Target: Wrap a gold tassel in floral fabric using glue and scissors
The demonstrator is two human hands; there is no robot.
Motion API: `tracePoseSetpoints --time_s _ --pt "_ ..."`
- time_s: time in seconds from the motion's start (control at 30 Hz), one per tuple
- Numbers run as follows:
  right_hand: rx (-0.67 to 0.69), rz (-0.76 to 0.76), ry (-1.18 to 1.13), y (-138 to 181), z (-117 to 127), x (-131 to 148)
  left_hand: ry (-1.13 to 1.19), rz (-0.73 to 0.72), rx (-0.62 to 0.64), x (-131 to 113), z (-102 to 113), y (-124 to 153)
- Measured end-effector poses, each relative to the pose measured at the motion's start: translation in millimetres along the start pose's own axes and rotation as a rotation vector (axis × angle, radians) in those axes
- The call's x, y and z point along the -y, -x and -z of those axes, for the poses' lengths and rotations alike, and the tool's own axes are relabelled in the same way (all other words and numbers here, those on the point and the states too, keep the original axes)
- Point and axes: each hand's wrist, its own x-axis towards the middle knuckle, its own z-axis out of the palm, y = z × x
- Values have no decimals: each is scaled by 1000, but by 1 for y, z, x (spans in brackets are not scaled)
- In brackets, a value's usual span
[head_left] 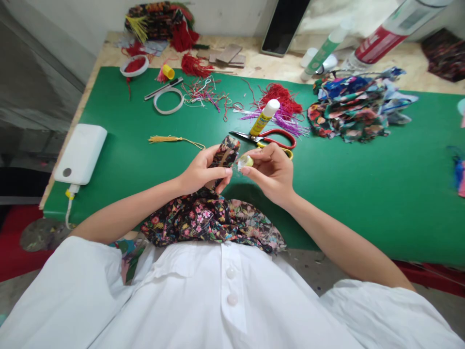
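The left hand (pixel 199 169) is gripping a small floral-covered piece (pixel 226 153) between bent fingers and thumb, above the near middle of the green tabletop (pixel 363 194). Just to its right, the right hand (pixel 275 173) is pinching a small pale-yellow piece (pixel 248 161), fingers nearly closed. Scissors (pixel 258 138) and a glue stick (pixel 265 118) are resting just beyond; dark floral cloth (pixel 198 220) is lying bunched on the near side.

Honestly, I can't read a single word or number from my end of the feed. The yellow stick with the white cap (pixel 262 121) has printing on its wrap, but it's too small for me to make out, and the pale marks on the green tube (pixel 321 54) and the red-banded bottle (pixel 379 47) just blur for me.
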Motion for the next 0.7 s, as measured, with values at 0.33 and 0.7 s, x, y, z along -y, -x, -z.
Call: tracePoseSetpoints --time_s 0.33,0.7 --pt "-20 205 288 4 6 -9 -3 176 -69 -4 -8 -2" --pt "-37 321 448 3 12 -16 -26 159 -183 2 -5 -5"
